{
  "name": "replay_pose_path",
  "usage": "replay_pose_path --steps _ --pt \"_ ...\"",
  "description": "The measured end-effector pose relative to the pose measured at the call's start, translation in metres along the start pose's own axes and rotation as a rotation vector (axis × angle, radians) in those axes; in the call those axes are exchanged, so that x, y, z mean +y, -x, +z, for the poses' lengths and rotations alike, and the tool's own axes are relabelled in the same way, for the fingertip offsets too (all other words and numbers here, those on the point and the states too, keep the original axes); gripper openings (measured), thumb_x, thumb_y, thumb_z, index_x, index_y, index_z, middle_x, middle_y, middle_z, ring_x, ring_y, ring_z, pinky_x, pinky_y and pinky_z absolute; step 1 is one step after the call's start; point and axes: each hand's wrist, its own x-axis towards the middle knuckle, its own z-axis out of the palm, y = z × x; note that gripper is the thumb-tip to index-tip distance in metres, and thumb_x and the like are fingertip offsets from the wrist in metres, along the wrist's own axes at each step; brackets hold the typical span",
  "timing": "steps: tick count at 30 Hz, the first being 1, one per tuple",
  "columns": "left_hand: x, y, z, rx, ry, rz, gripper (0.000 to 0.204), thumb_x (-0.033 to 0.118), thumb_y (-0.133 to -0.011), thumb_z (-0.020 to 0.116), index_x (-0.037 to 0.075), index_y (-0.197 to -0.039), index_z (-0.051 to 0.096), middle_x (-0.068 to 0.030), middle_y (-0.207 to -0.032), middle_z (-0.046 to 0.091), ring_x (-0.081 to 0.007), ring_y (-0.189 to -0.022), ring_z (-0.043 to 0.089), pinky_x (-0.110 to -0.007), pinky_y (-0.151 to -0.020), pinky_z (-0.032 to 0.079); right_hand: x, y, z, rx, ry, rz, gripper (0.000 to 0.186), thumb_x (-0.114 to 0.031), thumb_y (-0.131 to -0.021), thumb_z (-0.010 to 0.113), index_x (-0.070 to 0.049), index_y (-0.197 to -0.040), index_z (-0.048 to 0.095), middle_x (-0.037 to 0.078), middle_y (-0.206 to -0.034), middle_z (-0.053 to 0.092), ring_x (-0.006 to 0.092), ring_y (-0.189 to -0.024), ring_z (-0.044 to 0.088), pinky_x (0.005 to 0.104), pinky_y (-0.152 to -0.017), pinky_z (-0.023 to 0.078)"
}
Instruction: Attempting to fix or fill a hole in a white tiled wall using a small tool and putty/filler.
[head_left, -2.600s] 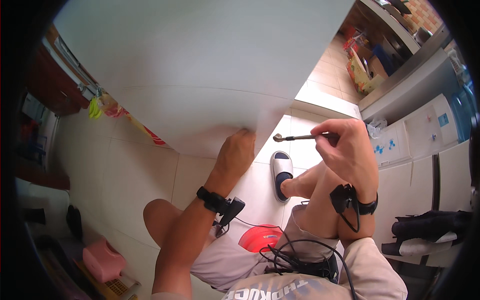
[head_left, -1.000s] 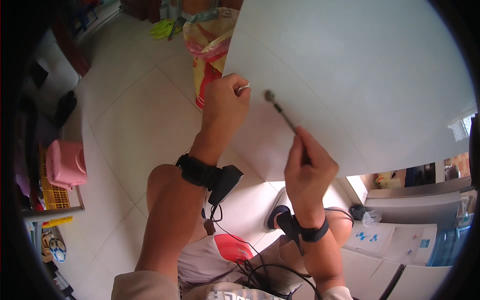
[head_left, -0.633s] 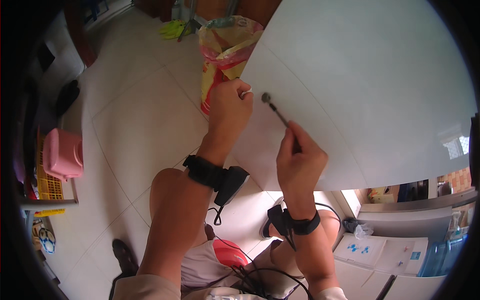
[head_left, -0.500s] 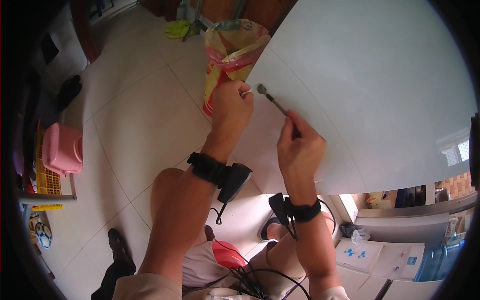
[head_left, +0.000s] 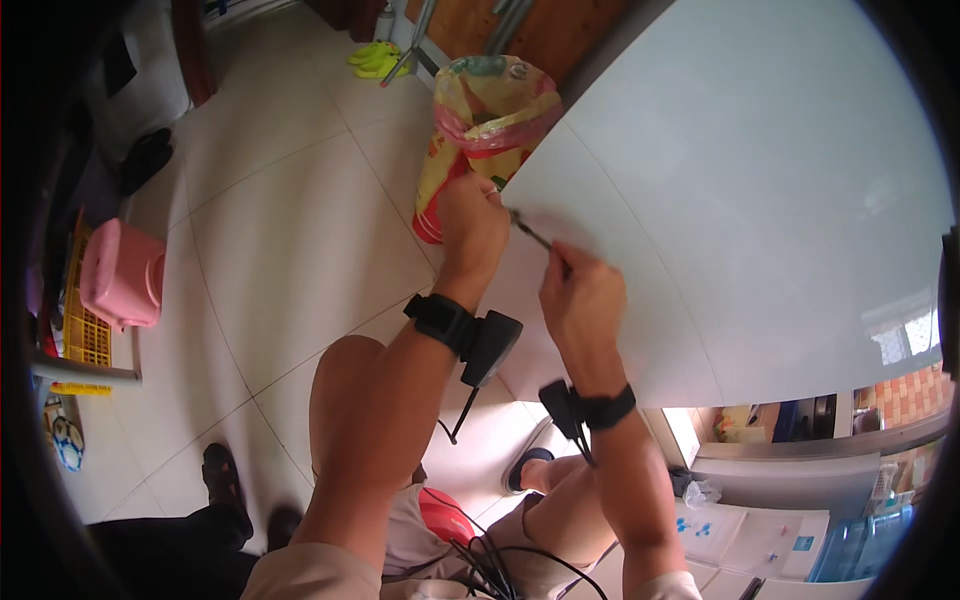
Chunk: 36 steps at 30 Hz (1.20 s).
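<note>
My right hand [head_left: 588,308] pinches the handle of a thin, dark brush-like tool [head_left: 533,234]. Its greyish tip reaches left to my left hand's fingertips; the contact itself is too small to make out. My left hand [head_left: 473,228] is closed, thumb against fingers, at the left edge of a large glossy white panel [head_left: 720,190]. A speck of white shows at those fingers, but what they hold is mostly hidden. Both wrists wear black straps with a small dark device.
A bin with a yellow-and-red bag liner [head_left: 498,105] stands just beyond my left hand. Left are a pink container [head_left: 125,275] and a yellow basket [head_left: 92,345]. Black cables [head_left: 490,570] cross my lap. Another person's dark-clothed leg [head_left: 185,545] reaches in at lower left.
My right hand has moved left and slightly down, bringing the tool's tip from apart to beside my left fingertips. The view has shifted slightly, and more of the other person's leg shows.
</note>
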Motion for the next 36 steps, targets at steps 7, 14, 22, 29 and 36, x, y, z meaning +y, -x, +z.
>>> replay_pose_path --steps 7,14,22,29,36 --pt "-0.007 0.013 0.022 -0.192 0.182 0.058 0.008 -0.003 -0.084 0.071 -0.005 -0.091 0.070 -0.0228 -0.087 0.072 -0.0384 -0.083 0.072 -0.041 -0.077 0.056 0.010 0.072 -0.075 0.087 -0.160 0.234 0.014 -0.005 -0.092 0.067 0.000 -0.100 0.077 0.016 -0.067 0.067 0.0233 -0.052 0.063 0.0334 -0.054 0.048" --pt "-0.012 0.050 0.038 -0.212 0.176 0.173 0.006 -0.006 -0.086 0.071 -0.005 -0.087 0.065 -0.0235 -0.078 0.069 -0.0394 -0.074 0.070 -0.041 -0.069 0.054 0.036 0.101 -0.099 0.116 -0.288 0.414 0.015 -0.002 -0.092 0.068 0.005 -0.103 0.076 0.003 -0.066 0.065 0.0049 -0.056 0.053 0.0225 -0.053 0.041" --pt "-0.045 0.123 0.050 -0.255 -0.086 0.636 0.007 -0.004 -0.086 0.066 -0.002 -0.094 0.065 -0.0165 -0.081 0.068 -0.0334 -0.075 0.069 -0.040 -0.069 0.055 0.041 0.114 -0.121 0.249 -0.396 0.449 0.018 0.002 -0.092 0.068 0.004 -0.107 0.077 -0.001 -0.063 0.061 0.0022 -0.055 0.049 0.0201 -0.051 0.036" --pt "-0.034 0.169 0.046 -0.914 -0.179 0.652 0.017 -0.004 -0.080 0.060 -0.001 -0.097 0.061 -0.0219 -0.092 0.065 -0.0390 -0.091 0.068 -0.048 -0.083 0.056 0.054 0.123 -0.128 0.280 -0.230 0.299 0.018 0.003 -0.089 0.069 0.002 -0.104 0.078 0.001 -0.059 0.060 0.0037 -0.052 0.048 0.0226 -0.050 0.036" --pt "-0.050 0.139 0.021 -0.852 -0.644 0.478 0.010 -0.005 -0.079 0.064 -0.001 -0.088 0.066 -0.0238 -0.091 0.069 -0.0418 -0.089 0.070 -0.047 -0.080 0.059 0.072 0.134 -0.136 0.095 -0.172 0.378 0.016 0.002 -0.085 0.070 0.002 -0.098 0.078 0.007 -0.060 0.063 0.0091 -0.051 0.055 0.0261 -0.051 0.043"
